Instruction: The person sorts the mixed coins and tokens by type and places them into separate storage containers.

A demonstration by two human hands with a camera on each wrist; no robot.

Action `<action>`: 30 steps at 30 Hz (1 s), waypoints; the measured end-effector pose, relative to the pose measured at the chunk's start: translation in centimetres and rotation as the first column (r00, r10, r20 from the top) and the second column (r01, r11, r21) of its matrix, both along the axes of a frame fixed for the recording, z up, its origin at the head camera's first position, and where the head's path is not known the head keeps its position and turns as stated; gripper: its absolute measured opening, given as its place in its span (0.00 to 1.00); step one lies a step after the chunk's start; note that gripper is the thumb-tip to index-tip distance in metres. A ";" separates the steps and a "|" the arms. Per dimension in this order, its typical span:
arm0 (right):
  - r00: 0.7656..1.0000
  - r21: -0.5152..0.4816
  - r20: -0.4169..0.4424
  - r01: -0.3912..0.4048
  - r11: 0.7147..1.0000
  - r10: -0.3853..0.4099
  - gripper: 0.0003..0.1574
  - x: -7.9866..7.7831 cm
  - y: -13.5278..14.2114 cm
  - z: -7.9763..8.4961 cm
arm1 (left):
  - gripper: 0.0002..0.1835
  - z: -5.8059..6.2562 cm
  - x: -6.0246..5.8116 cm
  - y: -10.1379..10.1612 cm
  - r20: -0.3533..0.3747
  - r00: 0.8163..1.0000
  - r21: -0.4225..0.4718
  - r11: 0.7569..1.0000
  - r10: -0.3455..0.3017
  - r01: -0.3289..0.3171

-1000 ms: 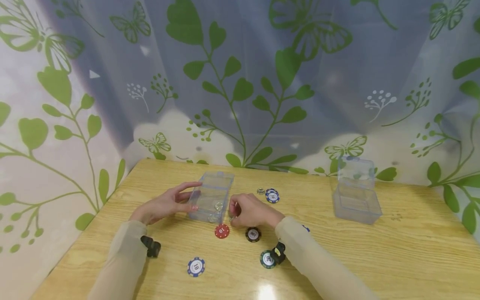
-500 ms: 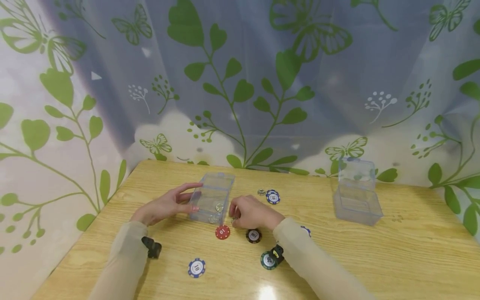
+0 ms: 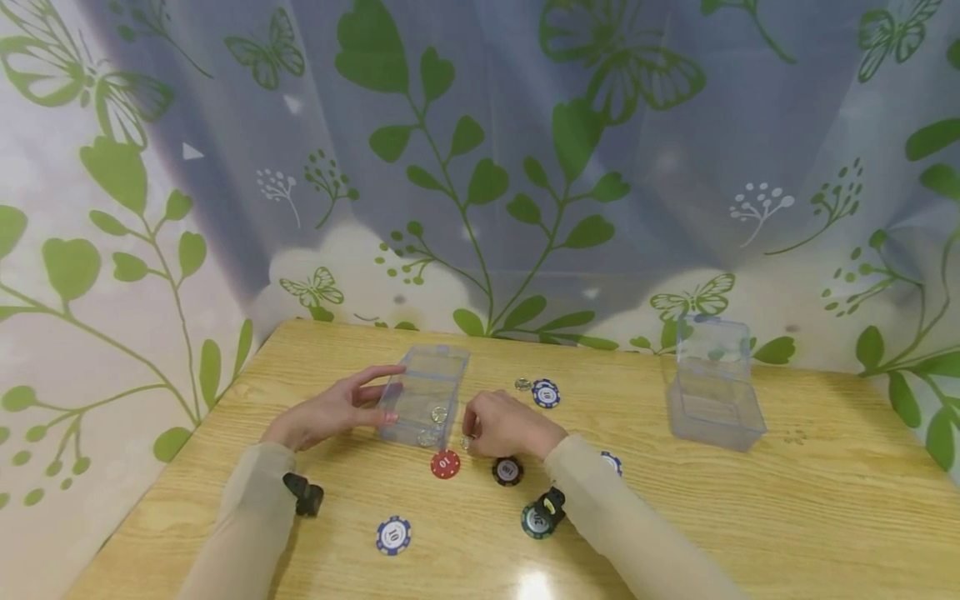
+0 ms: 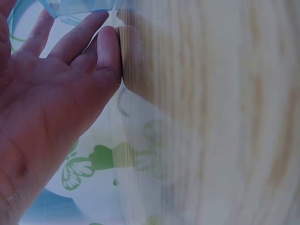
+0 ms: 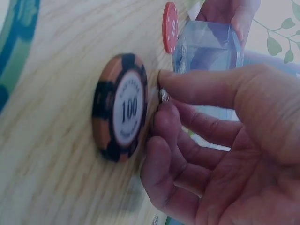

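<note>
My left hand [image 3: 330,408] rests against the left side of a clear plastic box [image 3: 420,387] with its lid open, the fingers spread and thumb at the wall. Several small shiny coin-like pieces [image 3: 438,414] lie in the box. Just right of it, low over the table, my right hand [image 3: 506,425] pinches another shiny coin-like piece [image 5: 164,95] between thumb and fingertips, which mostly hide it. A red poker chip [image 3: 445,464] lies at the box's front corner. By the right hand is a black and orange chip [image 5: 129,105] marked 100.
A second clear box [image 3: 716,408], lid raised, stands at the right on the wooden table [image 3: 825,517]. Blue chips [image 3: 546,393] and a shiny piece [image 3: 522,384] lie beyond the right hand. Another blue chip [image 3: 393,535] and a green chip [image 3: 537,522] lie nearer the front.
The right hand has shifted very slightly right, away from the box, with its fingertips still at the table. The left hand and the box stay in place.
</note>
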State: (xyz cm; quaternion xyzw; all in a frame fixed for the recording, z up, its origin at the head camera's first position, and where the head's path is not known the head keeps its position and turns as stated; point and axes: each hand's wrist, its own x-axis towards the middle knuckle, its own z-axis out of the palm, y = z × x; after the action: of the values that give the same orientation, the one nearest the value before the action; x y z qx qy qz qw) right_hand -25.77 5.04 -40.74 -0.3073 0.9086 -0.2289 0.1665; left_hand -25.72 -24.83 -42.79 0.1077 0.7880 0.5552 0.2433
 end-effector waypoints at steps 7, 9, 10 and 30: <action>0.997 0.019 0.077 0.004 1.000 -0.006 0.07 -0.5 0.4 0.0 | 0.47 0.0 0.1 0.1 0.007 1.000 0.009 1.000 0.002 -0.002; 0.996 0.036 0.086 0.001 0.999 -0.004 0.08 -0.6 0.5 0.0 | 0.47 0.0 0.1 0.1 0.005 1.000 0.011 1.000 0.000 0.000; 0.996 0.046 0.088 -0.002 0.999 -0.002 0.09 -0.7 0.5 0.0 | 0.47 0.0 0.1 0.1 0.005 1.000 0.013 1.000 0.000 0.000; 0.993 0.090 0.102 -0.063 0.994 0.054 0.09 -0.6 0.8 0.1 | 0.47 0.2 0.2 0.0 -0.009 1.000 -0.003 1.000 0.001 -0.001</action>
State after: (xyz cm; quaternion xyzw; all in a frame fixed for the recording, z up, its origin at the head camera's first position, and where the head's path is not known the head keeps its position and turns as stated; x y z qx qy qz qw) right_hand -26.37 5.87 -40.66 -0.3138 0.8995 -0.1962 0.2323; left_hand -25.56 -24.80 -42.63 0.1093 0.7899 0.5538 0.2396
